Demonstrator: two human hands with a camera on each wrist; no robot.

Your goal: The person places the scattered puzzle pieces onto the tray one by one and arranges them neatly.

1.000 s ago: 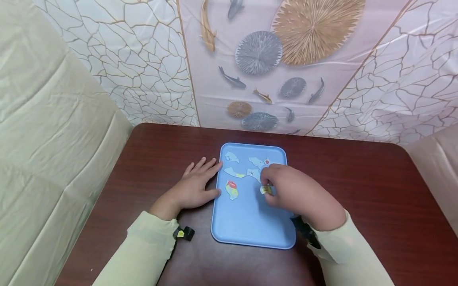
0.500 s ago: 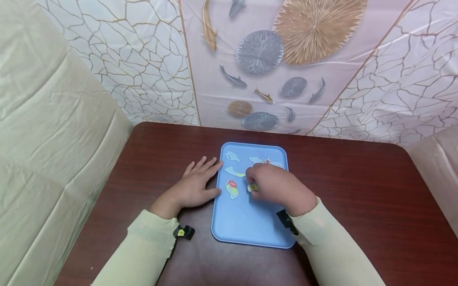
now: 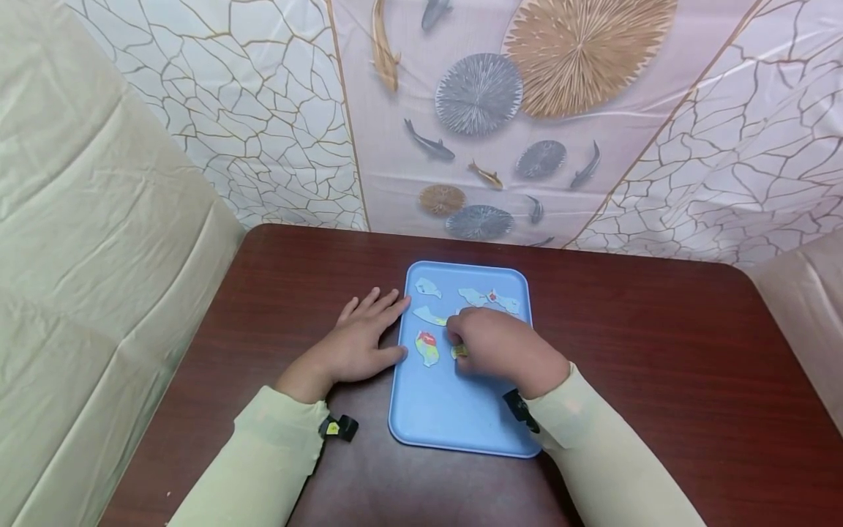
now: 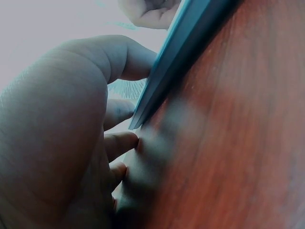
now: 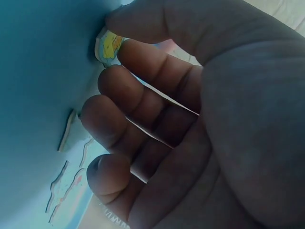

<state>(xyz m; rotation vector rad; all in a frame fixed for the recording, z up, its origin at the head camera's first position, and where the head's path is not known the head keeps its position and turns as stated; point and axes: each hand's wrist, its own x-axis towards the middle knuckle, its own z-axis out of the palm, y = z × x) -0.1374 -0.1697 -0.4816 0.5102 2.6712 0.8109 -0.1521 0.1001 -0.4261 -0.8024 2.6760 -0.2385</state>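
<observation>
A light-blue tray (image 3: 461, 428) holds several flat, irregular puzzle pieces. My right hand (image 3: 507, 348) is over its middle, pinching a small yellow-marked puzzle piece (image 3: 458, 352) between thumb and index finger, low over the tray. In the right wrist view that piece (image 5: 108, 47) shows at the fingertips, the other fingers curled. Just left of it lies a red-and-yellow piece (image 3: 426, 349); above that is a curved pale piece (image 3: 429, 316). My left hand (image 3: 356, 348) lies spread, thumb and index fingertips at the tray's left rim. My right hand hides part of the pieces behind it.
A pale-blue piece (image 3: 428, 288) lies in the tray's upper left, and pale pieces (image 3: 506, 301) sit close together in the upper right. The tray rests on a dark red-brown table (image 3: 658, 351). A patterned cloth (image 3: 263, 110) hangs behind the table.
My right hand has moved left across the tray with the yellow-marked puzzle piece, uncovering the pieces at the upper right. The left hand has stayed at the rim.
</observation>
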